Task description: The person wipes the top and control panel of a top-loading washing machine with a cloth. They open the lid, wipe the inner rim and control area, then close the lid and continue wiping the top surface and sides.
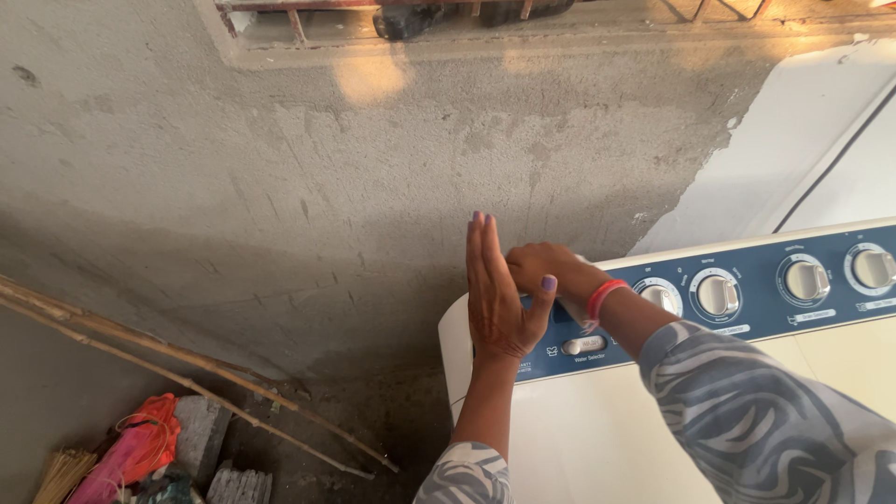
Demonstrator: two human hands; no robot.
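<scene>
My left hand [497, 301] stands upright with its fingers straight and pressed together, its back toward me, over the left end of a white twin-tub washing machine [597, 439]. It holds nothing. My right hand [539, 265], with a red bangle [602, 299] on the wrist, reaches across behind it to the back left corner of the blue control panel [765, 317]. Its fingers are curled there, and the left hand hides what they touch. Several round knobs [717, 294] line the panel to the right of both hands.
A rough grey concrete wall [280, 187] rises behind the machine. Long bamboo sticks [187, 364] lean along it at the left. On the floor lie a red and pink bag [140, 448], grey bricks [201, 434] and a straw broom [61, 471]. A barred window ledge [420, 28] runs along the top.
</scene>
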